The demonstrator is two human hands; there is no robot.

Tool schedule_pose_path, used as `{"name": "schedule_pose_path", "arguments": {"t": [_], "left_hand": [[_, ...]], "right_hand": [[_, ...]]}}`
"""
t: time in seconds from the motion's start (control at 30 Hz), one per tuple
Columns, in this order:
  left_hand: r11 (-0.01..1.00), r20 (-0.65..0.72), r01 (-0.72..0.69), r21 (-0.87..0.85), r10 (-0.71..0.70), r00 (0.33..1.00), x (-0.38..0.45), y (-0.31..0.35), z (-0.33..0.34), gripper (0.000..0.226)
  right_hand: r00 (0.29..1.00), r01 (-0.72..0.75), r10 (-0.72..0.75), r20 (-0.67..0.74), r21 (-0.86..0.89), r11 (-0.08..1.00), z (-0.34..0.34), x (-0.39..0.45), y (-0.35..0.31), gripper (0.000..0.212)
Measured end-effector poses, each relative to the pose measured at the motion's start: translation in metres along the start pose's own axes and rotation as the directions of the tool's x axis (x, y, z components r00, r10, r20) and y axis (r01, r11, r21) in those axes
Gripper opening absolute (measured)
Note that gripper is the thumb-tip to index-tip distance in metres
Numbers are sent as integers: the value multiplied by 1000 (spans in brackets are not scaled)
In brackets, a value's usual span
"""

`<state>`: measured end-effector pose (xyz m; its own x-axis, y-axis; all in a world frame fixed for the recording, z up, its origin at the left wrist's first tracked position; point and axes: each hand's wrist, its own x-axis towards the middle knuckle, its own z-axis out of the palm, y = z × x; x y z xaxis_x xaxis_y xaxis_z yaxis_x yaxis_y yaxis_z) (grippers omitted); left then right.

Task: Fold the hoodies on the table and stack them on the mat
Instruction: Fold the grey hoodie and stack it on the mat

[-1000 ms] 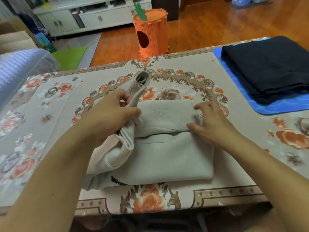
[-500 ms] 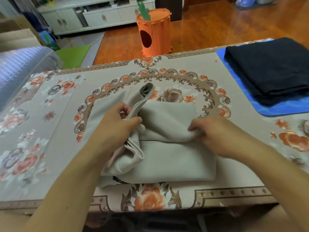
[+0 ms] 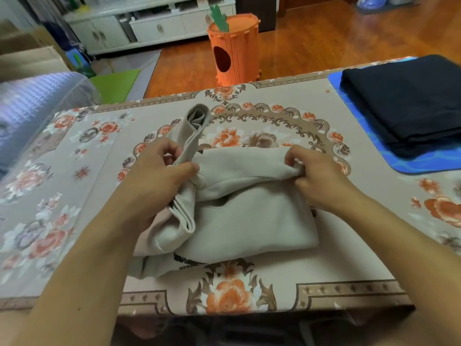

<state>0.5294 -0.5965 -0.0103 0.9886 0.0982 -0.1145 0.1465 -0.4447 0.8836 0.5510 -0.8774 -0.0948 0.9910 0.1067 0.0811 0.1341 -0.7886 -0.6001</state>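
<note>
Home living room: wooden floor (image 3: 324, 46), white TV cabinet (image 3: 154, 26), floral-clothed table (image 3: 74, 183).

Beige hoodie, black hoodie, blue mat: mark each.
beige hoodie (image 3: 252, 221), head view, flat folded body
black hoodie (image 3: 411, 101), head view, top face
blue mat (image 3: 429, 162), head view, bare near edge

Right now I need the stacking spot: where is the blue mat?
Head view: the blue mat lies at the table's far right, under a folded black hoodie.

Even, soft indoor light, fairly bright. Warm glare on the wooden floor (image 3: 324, 41) at top. Faint shadows under the hands on the surface (image 3: 349, 258). Wide-angle bend at the edges; forearms stretched at the bottom corners. Slight softness overall, background less sharp.
</note>
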Motion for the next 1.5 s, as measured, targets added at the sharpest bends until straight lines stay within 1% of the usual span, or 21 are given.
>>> {"name": "schedule_pose_path", "arguments": {"t": [0.07, 0.1, 0.13, 0.17, 0.2, 0.27, 0.33, 0.4, 0.5, 0.57, 0.63, 0.7, 0.77, 0.83, 0.97, 1.03, 1.13, 1.2, 1.3, 1.43, 1.5], "left_hand": [[999, -14, -23, 29, 23, 1000, 1, 1, 4, 21], [998, -12, -31, 48, 32, 999, 1, 2, 7, 20], [997, -3, -37, 65, 37, 999, 1, 2, 11, 20], [996, 6, -44, 82, 43, 999, 0, 3, 15, 21], [994, 11, -52, 101, 51, 999, 1, 3, 18, 21], [988, 29, -63, 140, 60, 998, -1, 5, 23, 21], [985, 53, -62, 161, 54, 997, -2, 4, 24, 21], [984, 52, -47, 171, 39, 998, -3, -1, 22, 20], [983, 22, -25, 181, 21, 1000, -10, -12, 25, 18], [988, -37, -30, 149, 36, 999, -14, -21, 23, 17], [994, -129, -18, 109, 32, 991, -15, -22, 14, 19], [999, -175, -16, 39, 23, 984, -15, -19, 1, 23], [999, -173, -21, -36, 14, 985, -13, -14, -11, 26], [998, -172, -13, -67, 1, 985, -10, -10, -18, 23], [1000, -145, -1, 26, 5, 989, -9, -12, -24, 19], [998, -126, -7, 66, 16, 992, -12, -15, -27, 19], [996, -139, -18, 91, 31, 990, -13, -16, -32, 20], [996, -150, -23, 86, 35, 988, -11, -16, -34, 19], [995, -157, -37, 93, 52, 986, -10, -13, -36, 19], [992, -153, -47, 116, 65, 986, -12, -12, -39, 20], [991, -152, -54, 126, 73, 986, -12, -12, -40, 20]], "right_hand": [[985, -19, 43, 166, -144, 989, 17, 0, 10, 35], [975, -37, 77, 209, -190, 981, 24, -3, 15, 33], [981, -44, 86, 175, -234, 971, 28, -4, 19, 32], [997, 3, 20, 76, -302, 953, 30, -6, 20, 30], [996, 85, -93, -2, -394, 915, 32, -8, 20, 27], [960, 245, -279, 0, -480, 842, 37, -12, 17, 24], [950, 299, -307, 61, -471, 830, 41, -17, 16, 28], [965, 252, -255, 53, -440, 862, 40, -16, 18, 27], [958, 270, -281, 56, -510, 817, 36, -16, 14, 31], [915, 385, -394, 82, -469, 795, 39, -18, 2, 33], [843, 537, -502, 195, -373, 757, 45, -19, -12, 36], [825, 555, -491, 279, -245, 795, 46, -15, -29, 31], [811, 555, -461, 360, -227, 800, 44, 0, -43, 30], [803, 554, -425, 417, -262, 790, 47, 19, -57, 34], [760, 631, -449, 471, -365, 685, 59, 33, -74, 33], [738, 644, -434, 516, -350, 680, 61, 32, -72, 31], [740, 646, -458, 492, -333, 687, 61, 27, -69, 28], [775, 625, -449, 445, -427, 654, 69, 21, -66, 30], [796, 605, -449, 406, -568, 558, 78, 9, -70, 27], [777, 628, -492, 392, -538, 562, 80, 15, -73, 18], [819, 566, -507, 268, -523, 637, 74, 24, -77, 11]]}}
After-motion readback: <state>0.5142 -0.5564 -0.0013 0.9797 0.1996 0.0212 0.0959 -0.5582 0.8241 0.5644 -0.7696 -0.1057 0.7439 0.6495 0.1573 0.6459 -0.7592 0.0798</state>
